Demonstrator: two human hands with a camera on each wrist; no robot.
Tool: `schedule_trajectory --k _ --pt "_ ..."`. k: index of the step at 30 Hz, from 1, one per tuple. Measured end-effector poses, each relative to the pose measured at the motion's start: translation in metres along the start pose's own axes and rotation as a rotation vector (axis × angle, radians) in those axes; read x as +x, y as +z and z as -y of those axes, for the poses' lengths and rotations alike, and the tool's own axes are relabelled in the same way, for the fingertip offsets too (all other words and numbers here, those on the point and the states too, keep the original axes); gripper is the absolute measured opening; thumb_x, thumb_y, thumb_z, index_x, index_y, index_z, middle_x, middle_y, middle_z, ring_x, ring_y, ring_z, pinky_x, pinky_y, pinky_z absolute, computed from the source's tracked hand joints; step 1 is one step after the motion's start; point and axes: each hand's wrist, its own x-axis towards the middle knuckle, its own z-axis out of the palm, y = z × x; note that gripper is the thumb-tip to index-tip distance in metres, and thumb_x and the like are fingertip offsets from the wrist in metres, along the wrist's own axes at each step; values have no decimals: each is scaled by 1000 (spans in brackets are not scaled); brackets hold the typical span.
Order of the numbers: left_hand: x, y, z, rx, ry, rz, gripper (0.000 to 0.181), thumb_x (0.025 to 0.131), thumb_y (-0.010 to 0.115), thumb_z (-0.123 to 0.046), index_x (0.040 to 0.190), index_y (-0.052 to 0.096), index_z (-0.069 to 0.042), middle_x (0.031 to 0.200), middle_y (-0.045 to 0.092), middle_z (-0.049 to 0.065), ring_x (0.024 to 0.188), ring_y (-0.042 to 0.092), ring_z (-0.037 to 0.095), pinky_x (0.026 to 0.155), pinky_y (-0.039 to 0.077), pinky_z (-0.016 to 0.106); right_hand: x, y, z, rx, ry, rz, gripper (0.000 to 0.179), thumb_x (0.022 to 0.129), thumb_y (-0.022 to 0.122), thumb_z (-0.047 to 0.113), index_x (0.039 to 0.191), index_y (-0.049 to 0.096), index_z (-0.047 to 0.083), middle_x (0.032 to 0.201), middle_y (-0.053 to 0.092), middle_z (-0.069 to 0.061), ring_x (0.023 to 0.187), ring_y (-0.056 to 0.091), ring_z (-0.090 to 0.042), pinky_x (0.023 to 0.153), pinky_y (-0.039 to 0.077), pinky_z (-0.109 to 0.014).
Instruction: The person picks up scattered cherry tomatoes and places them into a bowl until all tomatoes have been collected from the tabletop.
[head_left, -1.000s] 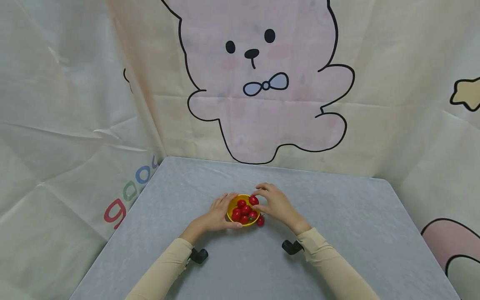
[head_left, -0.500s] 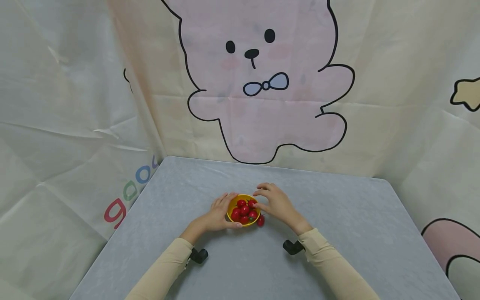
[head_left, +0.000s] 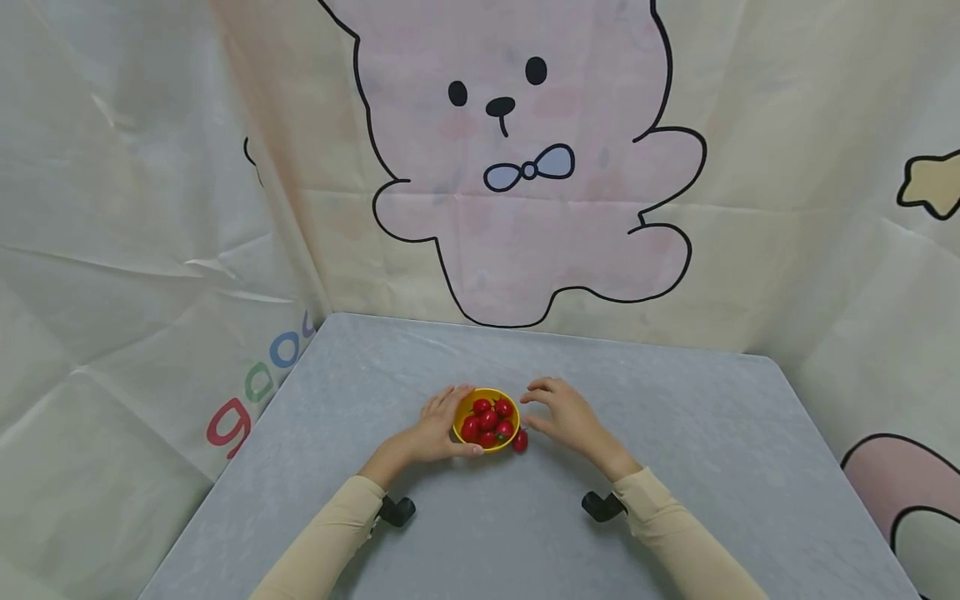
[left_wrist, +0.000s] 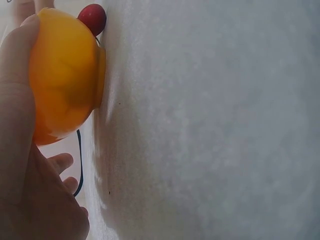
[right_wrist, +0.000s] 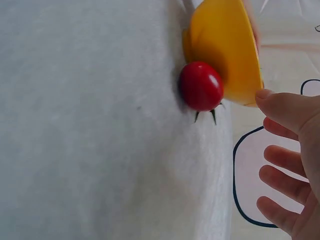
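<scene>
A small yellow bowl (head_left: 459, 427) with several red cherry tomatoes (head_left: 489, 419) in it stands on the table. My left hand (head_left: 437, 427) grips the bowl from its left side, thumb along the near wall and fingers round the far side. One more cherry tomato (right_wrist: 201, 86), with a green stem, lies on the cloth against the bowl's right side; the left wrist view shows this tomato (left_wrist: 92, 19) beyond the bowl (left_wrist: 65, 75). Just right of the bowl, my right hand (head_left: 568, 417) is held with its fingers apart and nothing between them.
A grey cloth covers the table (head_left: 480, 533), whose far edge meets a cream curtain (head_left: 765, 250) printed with a pink bear. More curtain hangs at the left and right. A black wrist mount (head_left: 397, 511) sits under each sleeve.
My right hand has let go of a cherry tomato, which now lies among the others in the bowl. That hand has drawn back to the right. My left hand stays at the bowl.
</scene>
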Motion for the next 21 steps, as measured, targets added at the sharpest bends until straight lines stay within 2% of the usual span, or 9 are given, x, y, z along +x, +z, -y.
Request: schedule_trajectory --k 11,21 --pt "0 -2 -2 -3 -15 9 110 77 71 -67 158 15 -19 167 19 9 154 9 38 123 8 63 -14 9 -7 -15 -35 78 39 79 82 38 110 73 17 126 64 -8 118 59 -28 100 52 -48" --pt "-1 -2 -2 -2 -22 19 110 77 71 -68 159 14 -21 167 17 7 155 9 37 123 7 63 -18 18 -1 19 -17 121 46 74 85 43 110 74 17 128 63 -10 121 58 -30 102 49 -50"
